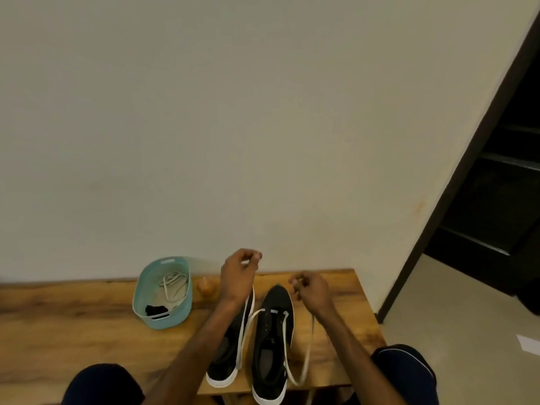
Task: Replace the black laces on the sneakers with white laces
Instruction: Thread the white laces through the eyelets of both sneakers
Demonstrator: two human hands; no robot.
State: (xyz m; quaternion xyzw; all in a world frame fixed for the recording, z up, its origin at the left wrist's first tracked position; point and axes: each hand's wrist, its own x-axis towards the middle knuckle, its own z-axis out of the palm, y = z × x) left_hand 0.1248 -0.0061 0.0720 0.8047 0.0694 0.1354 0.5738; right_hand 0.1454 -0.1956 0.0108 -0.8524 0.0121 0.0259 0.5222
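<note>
The left hand (240,271) is lifting above the table edge, its fingertips pinched together on one end of a white lace (245,331). The right hand (312,290) is staying lower and is pinching the other end in the same way, with the fingers curled in. Each half of the lace is hanging down in a long loop and is coming back up to the front eyelets of the laced sneaker (276,299), where it is crossing as one short bar. This black sneaker with a white sole is standing on the wooden table (73,317), toe pointing to the wall. The other sneaker (225,363) is standing just beside it, partly hidden under the left forearm.

Further left, a teal basket (163,321) is sitting on the table, well apart from the shoes. Inside it a spare white lace (174,285) is lying coiled, and a black lace (157,309) is lying bunched at the near wall. Between basket and left hand a small amber object (206,286) is showing, too blurred to name. Behind, a plain wall (233,112) is rising, with a dark doorway (496,185) at the right.
</note>
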